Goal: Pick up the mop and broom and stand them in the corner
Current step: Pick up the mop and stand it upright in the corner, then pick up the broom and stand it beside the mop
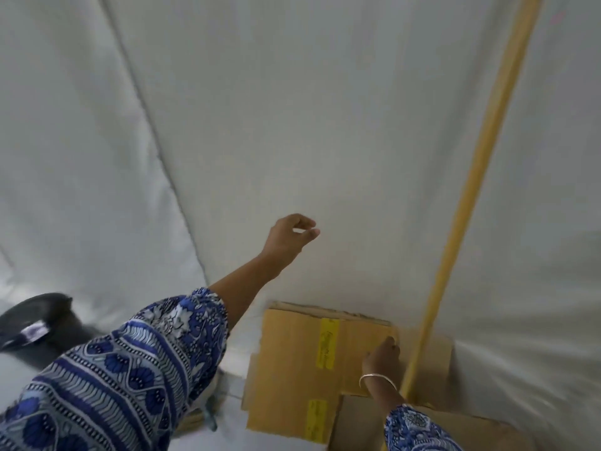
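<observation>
A long yellow handle [471, 190] leans against the white wall on the right, its lower end behind a flattened cardboard box [292, 359] on the floor. Its head is hidden, so I cannot tell whether it is the mop or the broom. My left hand [289, 237] is raised in front of the wall, fingers loosely curled toward the thumb, holding nothing and well left of the handle. My right hand [383, 356] rests low on the cardboard, a little left of the handle and not touching it. Its fingers are hidden from here.
Two white walls meet in a corner [156, 141] at the left. A black bin [39, 320] stands on the floor at the far left. More cardboard [361, 421] lies at the bottom right. A pale bundle [209, 415] shows under my left sleeve.
</observation>
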A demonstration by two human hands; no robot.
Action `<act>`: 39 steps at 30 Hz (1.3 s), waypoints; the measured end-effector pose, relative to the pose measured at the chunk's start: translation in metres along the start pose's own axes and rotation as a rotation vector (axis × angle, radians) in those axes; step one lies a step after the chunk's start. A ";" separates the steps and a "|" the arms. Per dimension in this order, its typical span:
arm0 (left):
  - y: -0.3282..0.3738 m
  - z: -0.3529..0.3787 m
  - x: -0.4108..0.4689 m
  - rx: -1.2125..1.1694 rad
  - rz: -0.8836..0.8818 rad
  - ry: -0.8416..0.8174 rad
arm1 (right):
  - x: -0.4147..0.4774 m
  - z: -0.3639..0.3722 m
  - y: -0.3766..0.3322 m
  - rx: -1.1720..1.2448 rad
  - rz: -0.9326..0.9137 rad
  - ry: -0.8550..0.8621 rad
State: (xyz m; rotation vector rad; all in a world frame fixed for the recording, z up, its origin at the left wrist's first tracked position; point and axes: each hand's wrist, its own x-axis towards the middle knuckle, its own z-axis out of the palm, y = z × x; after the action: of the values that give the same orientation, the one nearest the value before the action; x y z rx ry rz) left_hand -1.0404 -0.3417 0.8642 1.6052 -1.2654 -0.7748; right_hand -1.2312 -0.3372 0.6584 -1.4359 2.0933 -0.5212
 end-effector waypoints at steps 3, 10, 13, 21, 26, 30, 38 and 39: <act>-0.056 -0.096 -0.045 0.054 -0.083 0.101 | -0.053 0.028 -0.059 0.007 -0.144 -0.053; -0.208 -0.356 -0.209 0.234 -0.360 0.278 | -0.217 0.135 -0.203 0.014 -0.445 -0.148; -0.253 -0.439 -0.259 0.251 -0.437 0.341 | -0.280 0.187 -0.255 0.005 -0.521 -0.235; -0.373 -0.586 -0.295 0.299 -0.603 0.368 | -0.386 0.338 -0.345 -0.127 -0.639 -0.432; -0.486 -0.662 -0.279 0.324 -0.759 0.355 | -0.403 0.471 -0.384 -0.190 -0.583 -0.514; -0.590 -0.705 -0.263 0.307 -0.917 0.335 | -0.410 0.575 -0.400 -0.307 -0.521 -0.576; -0.800 -0.722 -0.206 0.185 -1.157 0.283 | -0.400 0.771 -0.377 -0.416 -0.406 -0.666; -0.828 -0.717 -0.196 0.145 -1.187 0.314 | -0.396 0.795 -0.371 -0.447 -0.420 -0.672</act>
State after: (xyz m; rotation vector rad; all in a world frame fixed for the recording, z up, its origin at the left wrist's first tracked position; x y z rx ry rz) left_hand -0.1453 0.0849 0.3592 2.4615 -0.0273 -1.0489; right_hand -0.3505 -0.1088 0.3448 -1.9714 1.4149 0.2910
